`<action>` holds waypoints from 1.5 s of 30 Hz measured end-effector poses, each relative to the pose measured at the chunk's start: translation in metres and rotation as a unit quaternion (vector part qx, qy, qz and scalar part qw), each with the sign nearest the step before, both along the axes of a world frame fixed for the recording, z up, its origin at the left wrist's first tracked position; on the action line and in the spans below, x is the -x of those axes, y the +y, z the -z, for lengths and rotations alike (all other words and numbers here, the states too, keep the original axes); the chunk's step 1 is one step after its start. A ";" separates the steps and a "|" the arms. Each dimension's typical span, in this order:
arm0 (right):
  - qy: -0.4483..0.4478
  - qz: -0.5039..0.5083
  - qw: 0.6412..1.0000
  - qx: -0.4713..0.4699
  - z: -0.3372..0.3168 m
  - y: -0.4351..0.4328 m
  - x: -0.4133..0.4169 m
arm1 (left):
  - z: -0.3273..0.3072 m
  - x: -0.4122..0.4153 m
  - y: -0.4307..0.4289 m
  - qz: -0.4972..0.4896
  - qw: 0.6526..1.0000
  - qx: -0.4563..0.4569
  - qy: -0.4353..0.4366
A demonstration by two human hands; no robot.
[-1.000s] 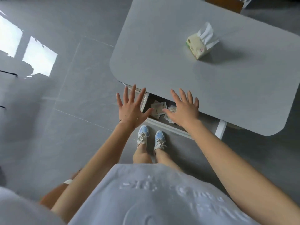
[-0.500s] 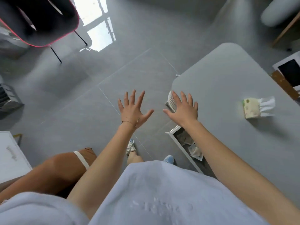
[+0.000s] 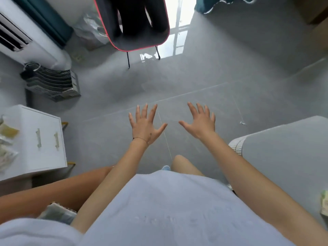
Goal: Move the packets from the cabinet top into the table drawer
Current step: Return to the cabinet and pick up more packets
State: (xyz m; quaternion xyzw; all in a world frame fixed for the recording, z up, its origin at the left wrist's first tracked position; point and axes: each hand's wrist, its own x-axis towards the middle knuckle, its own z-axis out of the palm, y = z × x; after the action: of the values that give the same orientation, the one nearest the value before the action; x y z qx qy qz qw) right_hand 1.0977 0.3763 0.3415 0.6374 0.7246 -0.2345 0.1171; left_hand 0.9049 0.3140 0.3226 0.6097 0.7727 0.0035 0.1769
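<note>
My left hand (image 3: 144, 124) and my right hand (image 3: 199, 121) are both held out over the grey floor, fingers spread, nothing in either. The white cabinet (image 3: 44, 137) stands at the left edge, well left of my left hand. Several pale packets (image 3: 6, 139) lie on its top, cut off by the frame edge. The grey table (image 3: 287, 157) shows at the right, beside my right forearm. Its drawer is out of view.
A dark chair with a red rim (image 3: 134, 23) stands on the floor ahead. A stack of grey trays (image 3: 51, 82) and a white air conditioner (image 3: 23, 36) sit at the back left. Another person's bare leg (image 3: 44, 192) crosses the lower left. A tissue pack (image 3: 324, 205) sits at the right edge.
The view has swung left, away from the table and its open drawer, towards the cabinet. Both hands stayed spread and hold nothing; the drawer has left the view.
</note>
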 end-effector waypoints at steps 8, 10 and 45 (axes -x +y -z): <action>-0.008 -0.168 0.986 -0.003 0.009 0.113 0.150 | 0.012 0.114 0.063 -0.156 0.987 -0.008 -0.025; -0.008 -0.213 0.977 -0.003 0.008 0.138 0.189 | 0.012 0.145 0.077 -0.203 0.979 -0.010 -0.031; 0.028 -0.676 0.736 0.023 0.008 0.027 0.876 | 0.012 0.608 -0.122 -0.715 0.694 0.039 -0.082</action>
State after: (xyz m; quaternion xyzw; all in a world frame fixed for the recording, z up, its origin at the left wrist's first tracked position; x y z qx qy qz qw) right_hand 0.2221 0.4034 0.3335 -0.0299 0.9620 -0.1281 0.2393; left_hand 0.2972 0.1925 0.3102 -0.1364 0.9573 0.1490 0.2071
